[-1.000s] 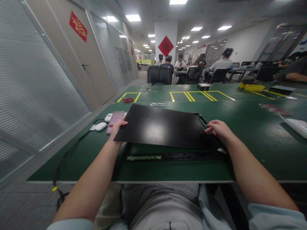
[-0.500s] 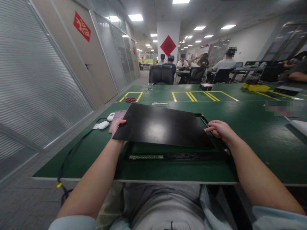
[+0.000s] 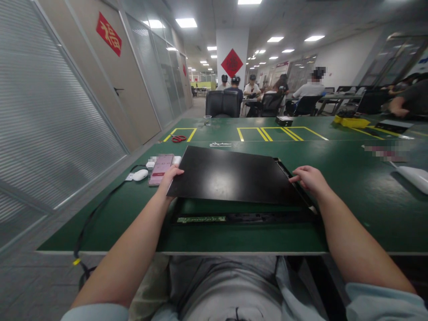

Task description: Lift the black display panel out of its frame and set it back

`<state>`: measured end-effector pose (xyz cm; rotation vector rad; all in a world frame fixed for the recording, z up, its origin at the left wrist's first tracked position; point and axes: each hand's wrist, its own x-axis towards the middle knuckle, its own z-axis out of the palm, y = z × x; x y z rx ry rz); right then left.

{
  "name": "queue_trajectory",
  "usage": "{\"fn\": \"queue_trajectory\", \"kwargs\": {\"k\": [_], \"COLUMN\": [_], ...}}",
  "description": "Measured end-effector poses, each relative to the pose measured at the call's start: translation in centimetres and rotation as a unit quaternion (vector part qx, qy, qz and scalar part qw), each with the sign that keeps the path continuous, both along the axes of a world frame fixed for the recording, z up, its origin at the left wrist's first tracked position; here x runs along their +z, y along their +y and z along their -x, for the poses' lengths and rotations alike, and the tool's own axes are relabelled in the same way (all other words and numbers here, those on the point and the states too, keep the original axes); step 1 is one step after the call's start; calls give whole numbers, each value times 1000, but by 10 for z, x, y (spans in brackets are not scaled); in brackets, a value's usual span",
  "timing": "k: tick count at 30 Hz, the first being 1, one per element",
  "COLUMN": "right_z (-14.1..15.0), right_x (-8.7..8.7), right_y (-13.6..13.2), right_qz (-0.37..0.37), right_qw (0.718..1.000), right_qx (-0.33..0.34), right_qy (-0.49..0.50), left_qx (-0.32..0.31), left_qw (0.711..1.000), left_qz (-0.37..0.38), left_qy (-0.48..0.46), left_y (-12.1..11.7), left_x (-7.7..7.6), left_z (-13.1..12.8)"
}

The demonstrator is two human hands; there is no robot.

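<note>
A thin, glossy black screen panel (image 3: pixel 227 174) lies slightly tilted over a black frame (image 3: pixel 261 218), its left end raised. My left hand (image 3: pixel 171 178) grips the panel's left edge, thumb on top and fingers hidden underneath. At the opposite side, my right hand (image 3: pixel 308 179) has a fingertip at the panel's right edge, beside the frame's side bar; its fingers are apart and loosely bent. Along the frame's near side runs a green circuit strip (image 3: pixel 201 219). The panel covers most of the frame's inside.
Left of the panel are a phone (image 3: pixel 161 169) and a white corded device (image 3: pixel 139 175). Beyond it lie red-handled scissors (image 3: pixel 179 138), a caliper-like tool (image 3: pixel 220 144) and a clear cup (image 3: pixel 207 120). A yellow tray (image 3: pixel 351 121) and white object (image 3: pixel 414 178) are at right. Several people sit farther back.
My left hand and the panel have shifted a little to the right over the frame. My right hand stays at the right edge, its fingers slightly lifted and spread.
</note>
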<state>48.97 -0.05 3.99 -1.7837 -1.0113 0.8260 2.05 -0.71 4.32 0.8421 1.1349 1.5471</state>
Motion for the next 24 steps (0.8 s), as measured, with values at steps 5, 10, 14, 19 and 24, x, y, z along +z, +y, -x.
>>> {"fn": "queue_trajectory", "kwargs": {"k": [5,10,14,19,24], "right_z": [-4,-12,-18,-22,-19], "right_x": [0,-3,-9,-12,-5], "right_y": [0,2,3,5,2], "right_qz": [3,7,1,-8,11], "right_qw": [1000,997,993,988,982], "right_qx": [-8,-16,-15,-19,-19], "right_qy": [-29,-80,-117,-156,-189], "left_qx": [-30,-45,-59,-62,-56], "left_qw": [999,998,997,997,997], "left_qz": [15,15,21,27,31], "left_qy": [18,32,41,47,50], "left_y": [3,7,9,9,5], "left_x": [-3,-10,-14,-16,-16], "left_z": [3,5,8,7,3]}}
